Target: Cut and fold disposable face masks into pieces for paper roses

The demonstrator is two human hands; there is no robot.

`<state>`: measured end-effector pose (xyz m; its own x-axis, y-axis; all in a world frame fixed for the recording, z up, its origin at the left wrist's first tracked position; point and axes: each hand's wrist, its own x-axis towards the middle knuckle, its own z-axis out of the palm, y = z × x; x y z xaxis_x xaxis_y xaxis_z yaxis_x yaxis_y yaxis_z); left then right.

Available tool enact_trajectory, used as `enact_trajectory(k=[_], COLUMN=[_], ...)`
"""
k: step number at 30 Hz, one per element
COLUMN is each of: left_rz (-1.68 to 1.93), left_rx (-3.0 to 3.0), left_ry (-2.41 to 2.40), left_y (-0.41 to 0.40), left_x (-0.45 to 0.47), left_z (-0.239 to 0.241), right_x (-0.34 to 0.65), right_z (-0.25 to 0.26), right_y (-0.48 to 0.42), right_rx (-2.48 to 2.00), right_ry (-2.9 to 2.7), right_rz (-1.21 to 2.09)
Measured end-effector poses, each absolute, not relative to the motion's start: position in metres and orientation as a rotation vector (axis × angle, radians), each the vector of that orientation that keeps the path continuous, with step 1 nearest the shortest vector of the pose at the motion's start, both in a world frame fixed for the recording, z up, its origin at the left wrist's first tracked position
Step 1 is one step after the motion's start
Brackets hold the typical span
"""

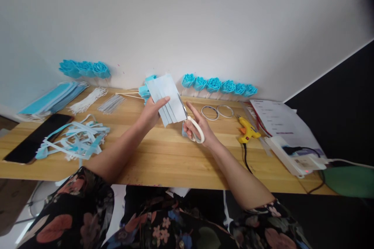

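Observation:
My left hand pinches a pale blue-white pleated face mask sheet, its thumb lying across the front. At the sheet's right edge are scissors with white handles, gripped by my right hand. The fingers of that hand go through the handle loops, and the index finger stretches along the blades, which lie against the sheet. Partly hidden behind the sheet, blue paper-like flowers lie on thin sticks. A small blue piece shows beside the fingers of my right hand.
Blue flowers lean on the wall, with more flowers at left. Stacked masks, white ear loops, wires, a phone and cut strips lie left. Tape rings, a glue gun and a power strip lie right.

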<state>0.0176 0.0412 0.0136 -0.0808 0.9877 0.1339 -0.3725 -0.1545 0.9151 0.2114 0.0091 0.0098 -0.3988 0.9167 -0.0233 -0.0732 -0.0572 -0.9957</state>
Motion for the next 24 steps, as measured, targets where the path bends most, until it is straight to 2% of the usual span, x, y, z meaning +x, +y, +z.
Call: enact_trajectory(k=[8, 24], left_rz=[1.499, 1.441], left_rx=[1.089, 1.129], left_ry=[0.950, 0.977], left_y=[0.0425, 0.0358], left_x=[0.0196, 0.0268], left_z=[0.0104, 0.0077], right_x=[0.2139, 0.2167], right_z=[0.0071, 0.0023], right_y=[0.0103, 0.0113], right_rx=[-0.860, -0.872], right_ry=[-1.458, -1.477], right_rz=[1.645, 1.581])
